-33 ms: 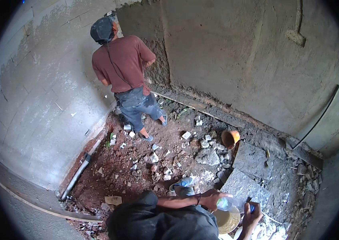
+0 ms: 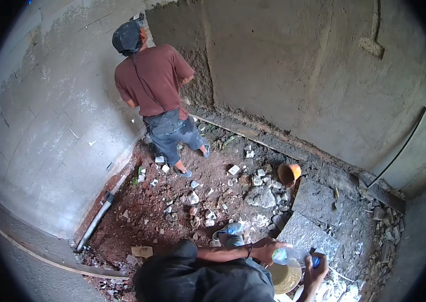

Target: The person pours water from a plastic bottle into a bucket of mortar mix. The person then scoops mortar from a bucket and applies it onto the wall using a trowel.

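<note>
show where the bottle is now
In the head view, lower right of centre, the bottle is held between the left hand and right hand, near the bucket.

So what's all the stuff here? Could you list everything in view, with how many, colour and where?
Bottle: 1, clear with blue cap, above the pail
Pail: 1, yellowish, bottom centre-right
Orange bucket: 1, orange, tipped over near the back wall
Co-worker: 1, maroon shirt, upper left
Pipe: 1, pale grey, along the left wall
Rod: 1, black, right
Tool: 1, grey, top right
Slabs: at least 2, grey, right of centre
Stones: many, white and grey, across the floor
Heap: 1, white, bottom right
Left fingers: 1 set, on the bottle's base end
Right fingers: 1 set, at its cap
</note>
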The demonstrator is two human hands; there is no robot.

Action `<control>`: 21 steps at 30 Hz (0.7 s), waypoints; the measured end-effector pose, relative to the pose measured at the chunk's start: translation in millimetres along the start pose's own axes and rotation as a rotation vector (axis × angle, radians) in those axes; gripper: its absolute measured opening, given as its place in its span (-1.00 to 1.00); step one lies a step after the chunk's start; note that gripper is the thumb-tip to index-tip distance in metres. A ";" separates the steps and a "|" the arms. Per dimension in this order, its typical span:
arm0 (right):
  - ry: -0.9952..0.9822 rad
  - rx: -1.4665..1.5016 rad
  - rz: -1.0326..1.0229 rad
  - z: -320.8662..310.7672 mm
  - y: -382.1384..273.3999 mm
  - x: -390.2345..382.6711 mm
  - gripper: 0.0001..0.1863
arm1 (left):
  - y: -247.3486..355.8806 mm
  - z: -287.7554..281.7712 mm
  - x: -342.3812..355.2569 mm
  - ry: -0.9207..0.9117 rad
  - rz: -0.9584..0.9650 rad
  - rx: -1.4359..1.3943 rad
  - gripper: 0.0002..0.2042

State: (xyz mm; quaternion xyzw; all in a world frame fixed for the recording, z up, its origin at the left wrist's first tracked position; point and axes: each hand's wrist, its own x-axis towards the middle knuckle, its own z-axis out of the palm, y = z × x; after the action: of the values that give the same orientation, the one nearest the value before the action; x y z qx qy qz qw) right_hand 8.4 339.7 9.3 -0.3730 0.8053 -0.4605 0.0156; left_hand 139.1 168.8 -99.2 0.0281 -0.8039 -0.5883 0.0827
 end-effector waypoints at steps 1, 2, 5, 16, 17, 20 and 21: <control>0.028 0.005 -0.088 4.8 -3.9 1.1 -0.69 | 1.7 -1.0 -1.4 0.050 0.038 0.138 -0.27; 0.033 -0.005 -0.074 5.4 -15.4 1.8 -0.68 | 3.3 -2.2 -1.4 0.009 0.006 0.140 -0.24; 0.044 -0.019 0.177 12.4 -7.3 -7.1 -0.67 | 7.5 -4.0 0.6 0.018 0.080 0.043 -0.14; 0.266 -0.471 0.278 -68.5 21.3 -38.0 -0.70 | -264.5 28.1 -100.4 -0.377 -0.469 0.346 -0.22; 0.308 -0.507 0.362 -90.0 34.2 -44.8 -0.69 | -270.6 19.7 -100.6 -0.546 -0.465 0.345 -0.31; 0.634 -0.734 0.482 -146.0 39.4 -75.9 -0.62 | -279.8 6.8 -115.6 -0.111 -0.693 0.300 -0.51; 0.729 -0.693 0.429 -169.8 56.7 -99.3 -0.64 | -266.2 -3.3 -112.9 -0.077 -0.642 0.240 -0.60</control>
State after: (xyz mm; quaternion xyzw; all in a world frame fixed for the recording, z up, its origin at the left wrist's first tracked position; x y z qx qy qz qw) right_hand -15.8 541.7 32.6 -0.0001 0.9212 -0.2540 -0.2948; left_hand 237.0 100.2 -362.6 0.2669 -0.8200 -0.4863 -0.1409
